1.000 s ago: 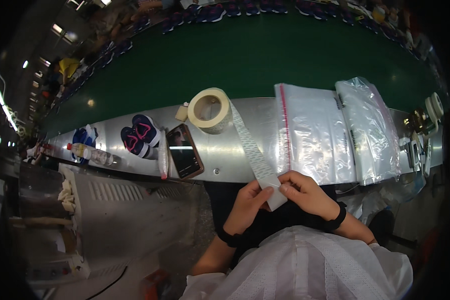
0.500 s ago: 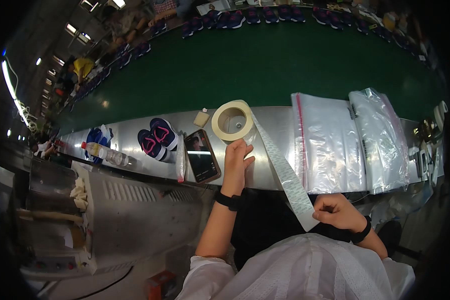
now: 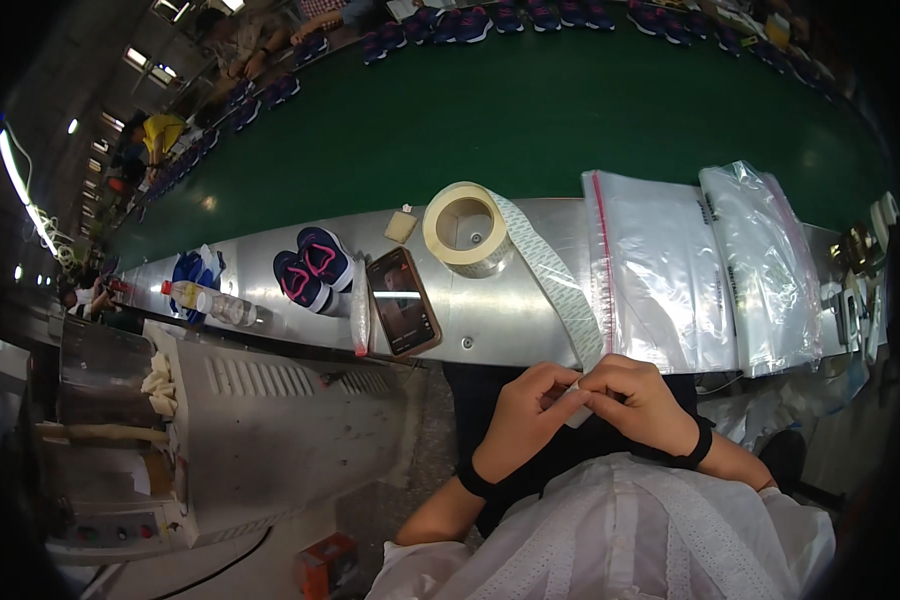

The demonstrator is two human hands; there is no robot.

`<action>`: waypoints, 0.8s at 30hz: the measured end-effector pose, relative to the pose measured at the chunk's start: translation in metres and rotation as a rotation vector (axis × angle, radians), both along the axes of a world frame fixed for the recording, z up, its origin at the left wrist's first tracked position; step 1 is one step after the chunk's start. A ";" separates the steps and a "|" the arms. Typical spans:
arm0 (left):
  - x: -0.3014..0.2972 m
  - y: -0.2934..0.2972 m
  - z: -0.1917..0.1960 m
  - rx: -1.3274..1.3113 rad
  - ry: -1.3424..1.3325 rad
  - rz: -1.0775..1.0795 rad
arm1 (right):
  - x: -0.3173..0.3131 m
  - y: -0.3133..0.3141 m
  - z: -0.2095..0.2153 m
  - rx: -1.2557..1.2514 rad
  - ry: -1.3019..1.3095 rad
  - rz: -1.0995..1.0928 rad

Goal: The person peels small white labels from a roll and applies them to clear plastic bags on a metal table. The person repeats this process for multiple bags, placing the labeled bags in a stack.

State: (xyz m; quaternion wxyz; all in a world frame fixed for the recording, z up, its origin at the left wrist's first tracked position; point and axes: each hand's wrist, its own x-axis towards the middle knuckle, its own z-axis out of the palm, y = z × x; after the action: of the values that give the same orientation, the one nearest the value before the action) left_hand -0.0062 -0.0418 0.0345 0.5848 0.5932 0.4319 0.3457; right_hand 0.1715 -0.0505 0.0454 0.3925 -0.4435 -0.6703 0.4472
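A roll of pale label tape (image 3: 478,262) stands on the metal ledge (image 3: 470,330). From it a long printed strip (image 3: 552,268) runs down to my hands, just off the ledge's near edge. My left hand (image 3: 528,418) pinches the strip's loose end between thumb and fingertips. Close against it, my right hand (image 3: 640,402) grips the same end, its fingers curled. Between the fingertips only a small pale piece shows; the rest of the end is hidden. A phone (image 3: 403,305) with a lit screen lies left of the roll.
Clear plastic bags lie in two piles, one flat (image 3: 660,275) and one beside it (image 3: 762,270). Left are a pair of navy-pink sneakers (image 3: 313,268), a small sponge (image 3: 401,226) and a bottle (image 3: 225,307). A green conveyor (image 3: 420,130) with sneakers along its far side lies beyond; people work there.
My left hand has left the roll and come down to meet my right hand at the strip's end. The right hand has moved slightly left and up. The strip has shifted with it.
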 end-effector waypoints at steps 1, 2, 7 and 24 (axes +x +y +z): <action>-0.001 0.001 -0.001 0.019 0.013 -0.017 | 0.001 0.000 0.001 -0.020 -0.014 -0.003; -0.003 0.003 -0.002 0.037 0.027 -0.035 | 0.002 0.000 0.003 -0.039 -0.028 -0.008; -0.007 0.012 -0.002 0.017 0.072 -0.061 | 0.012 -0.006 -0.005 -0.151 -0.039 -0.079; 0.005 0.002 -0.009 -0.003 0.020 0.044 | 0.000 0.001 -0.009 -0.068 -0.093 -0.115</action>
State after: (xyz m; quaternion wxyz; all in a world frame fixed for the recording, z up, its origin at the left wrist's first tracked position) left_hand -0.0010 -0.0397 0.0258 0.5738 0.5860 0.4512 0.3518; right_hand 0.1713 -0.0490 0.0363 0.3708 -0.5145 -0.6457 0.4254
